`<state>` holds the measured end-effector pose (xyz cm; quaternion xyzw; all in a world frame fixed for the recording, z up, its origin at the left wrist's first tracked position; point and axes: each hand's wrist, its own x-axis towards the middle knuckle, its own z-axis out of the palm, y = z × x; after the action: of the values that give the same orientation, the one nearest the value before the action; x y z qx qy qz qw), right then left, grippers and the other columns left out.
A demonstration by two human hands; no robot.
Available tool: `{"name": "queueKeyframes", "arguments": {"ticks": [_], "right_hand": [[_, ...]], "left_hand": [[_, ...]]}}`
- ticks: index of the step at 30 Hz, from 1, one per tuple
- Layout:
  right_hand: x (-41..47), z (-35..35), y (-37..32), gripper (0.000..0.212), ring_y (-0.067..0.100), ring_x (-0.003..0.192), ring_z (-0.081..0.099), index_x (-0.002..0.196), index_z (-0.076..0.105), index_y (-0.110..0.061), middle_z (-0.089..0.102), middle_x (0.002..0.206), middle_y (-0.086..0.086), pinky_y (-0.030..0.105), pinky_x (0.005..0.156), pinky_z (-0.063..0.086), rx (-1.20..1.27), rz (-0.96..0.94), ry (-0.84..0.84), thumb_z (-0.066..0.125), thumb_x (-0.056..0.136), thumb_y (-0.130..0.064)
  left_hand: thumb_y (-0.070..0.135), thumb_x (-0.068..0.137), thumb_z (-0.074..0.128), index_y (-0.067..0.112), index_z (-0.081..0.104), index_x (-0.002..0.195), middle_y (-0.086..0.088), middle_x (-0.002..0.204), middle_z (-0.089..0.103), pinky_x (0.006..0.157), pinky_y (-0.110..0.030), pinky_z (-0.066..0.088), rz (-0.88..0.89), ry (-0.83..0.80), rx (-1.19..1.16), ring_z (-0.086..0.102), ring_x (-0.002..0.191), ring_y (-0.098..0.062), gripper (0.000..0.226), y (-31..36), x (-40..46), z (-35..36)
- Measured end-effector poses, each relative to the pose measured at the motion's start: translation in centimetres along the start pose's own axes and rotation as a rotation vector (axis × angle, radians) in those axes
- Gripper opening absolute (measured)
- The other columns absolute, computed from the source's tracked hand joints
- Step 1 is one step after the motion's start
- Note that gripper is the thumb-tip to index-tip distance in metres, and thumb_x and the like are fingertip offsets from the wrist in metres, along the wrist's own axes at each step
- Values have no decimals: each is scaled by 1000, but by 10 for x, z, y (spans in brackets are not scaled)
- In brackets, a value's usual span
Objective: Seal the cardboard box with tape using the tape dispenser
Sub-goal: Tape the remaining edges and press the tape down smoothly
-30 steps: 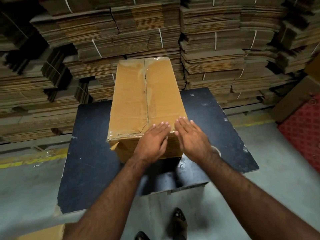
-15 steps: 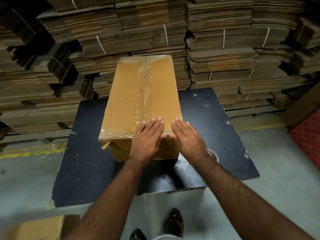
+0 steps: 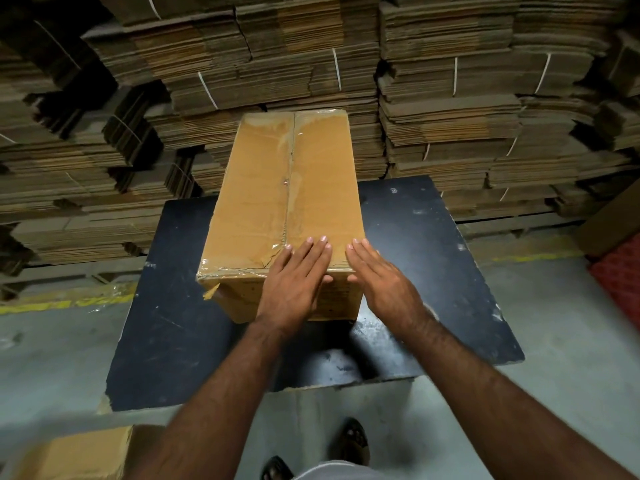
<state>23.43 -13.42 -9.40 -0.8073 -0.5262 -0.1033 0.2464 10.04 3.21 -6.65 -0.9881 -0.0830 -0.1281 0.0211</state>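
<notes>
Now the box (image 3: 284,209) sits lengthwise on the black desk (image 3: 433,271), its near end toward me, and its flaps are shut with clear tape (image 3: 293,161) shining down the middle seam and across the near edge. Over the last second not much has moved: both my hands have stayed flat at the near end of the lid, though the left hand (image 3: 294,282) has crept a little further up over the seam and its heel now hangs over the front face. My left fingers (image 3: 311,251) lie straight and close together, pressing on the lid where the tape is wrinkled; the right hand (image 3: 384,282) rests just beside it at the right front corner, fingers straight and slightly spread, holding nothing. I judge this to be the smoothing-down step, rubbing the tape so it bonds, which would put the sealing close to done. A loose scrap of tape or torn card sticks out at the left front corner (image 3: 211,292), and that spot may want another press. I cannot see the tape dispenser anywhere. Around the desk, tied bundles of flattened cartons (image 3: 450,109) are stacked high behind, a second box (image 3: 79,455) shows at the lower left, something red (image 3: 620,278) sits at the right, and my feet (image 3: 353,441) stand on the concrete floor (image 3: 571,358).
</notes>
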Motion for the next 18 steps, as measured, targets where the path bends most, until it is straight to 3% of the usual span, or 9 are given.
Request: {"name": "queueKeyframes", "arguments": {"ticks": [4,7,11,15,18], "right_hand": [[-18,-10,-14,63,23,147,29,150,38,-4,36,157,12,34,118,29,83,154,43,52,100,-38],[-25,-12,-39,63,25,145,34,149,39,-1,40,154,14,35,117,30,185,387,146,53,91,-22],[-14,-10,-64,85,31,129,49,150,37,-12,52,143,13,41,109,41,363,673,43,45,66,-13],[-3,-19,-64,75,32,108,59,135,48,-24,65,120,7,37,89,50,423,738,-39,49,60,-17],[0,-30,-58,68,32,109,61,137,50,-25,68,117,8,34,88,49,398,757,-115,59,71,-16]], "left_hand": [[18,86,61,12,37,152,-4,161,30,120,-48,25,94,-22,-165,25,149,-22,71,-5,-2,-6],[10,73,56,10,46,147,-5,157,38,122,-40,19,143,-46,-406,29,148,-20,74,7,11,-12],[3,69,55,8,51,144,-7,154,41,121,-31,15,130,-142,-521,35,145,-22,75,12,24,-17],[10,64,45,12,50,145,-4,155,39,120,-26,12,139,-207,-544,32,146,-18,81,6,30,-19],[11,63,43,13,46,148,-2,157,34,121,-25,9,177,-260,-558,27,148,-16,85,4,31,-24]]}}
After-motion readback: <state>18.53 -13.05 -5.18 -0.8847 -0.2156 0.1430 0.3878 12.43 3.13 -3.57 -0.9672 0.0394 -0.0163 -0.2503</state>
